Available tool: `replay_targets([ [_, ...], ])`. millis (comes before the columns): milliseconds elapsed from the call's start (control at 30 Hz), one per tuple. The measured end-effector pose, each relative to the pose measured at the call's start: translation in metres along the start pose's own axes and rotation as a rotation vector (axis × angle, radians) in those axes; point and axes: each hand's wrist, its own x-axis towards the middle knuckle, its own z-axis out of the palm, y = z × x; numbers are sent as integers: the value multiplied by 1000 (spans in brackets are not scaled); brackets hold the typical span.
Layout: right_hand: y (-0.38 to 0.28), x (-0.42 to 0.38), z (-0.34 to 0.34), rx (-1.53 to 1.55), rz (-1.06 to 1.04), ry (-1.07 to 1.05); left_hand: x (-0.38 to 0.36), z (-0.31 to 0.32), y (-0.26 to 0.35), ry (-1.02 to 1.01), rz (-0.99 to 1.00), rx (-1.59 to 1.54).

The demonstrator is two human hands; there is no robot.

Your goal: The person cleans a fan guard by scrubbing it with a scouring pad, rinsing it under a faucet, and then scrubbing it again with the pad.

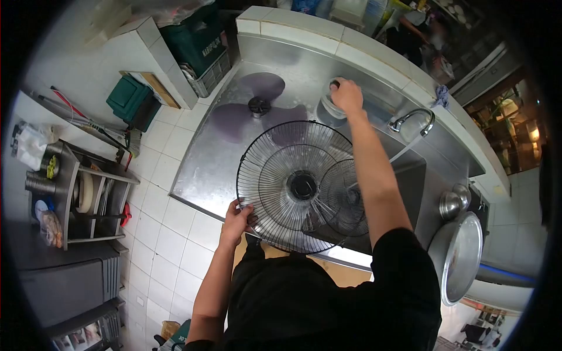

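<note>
My left hand [236, 221] is closed on the near-left rim of a round black wire fan grille [275, 155]. The grille leans over the front of the steel sink counter. Under its right side, a smaller wire guard [336, 202] shows in the basin, partly behind my right arm. My right hand [348, 96] reaches to a clear round tub [329, 112] near the back wall. Its fingers are curled at the tub's top around something small and dark, too hidden to name. A purple fan blade [263, 86] lies wet on the counter behind the grille.
A curved tap [422, 120] stands at the right, with a thin stream falling toward the basin. Farther right are metal bowls [451, 205] and a large aluminium pot [462, 257]. A tiled ledge [316, 35] borders the back. A person stands beyond it.
</note>
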Motion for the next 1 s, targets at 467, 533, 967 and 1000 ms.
replay_targets([
  [467,-113,-314,86,-146,-610,-310,-5,37,-38,143,235,-117],
  [533,-96,-302,76,-194,-627,-337,4,29,-51,217,414,96],
  [967,-81,-215,48,-105,-140,-588,-22,57,-30,351,717,265],
  [1000,-84,-225,52,-165,-264,-585,-25,59,-26,364,739,307],
])
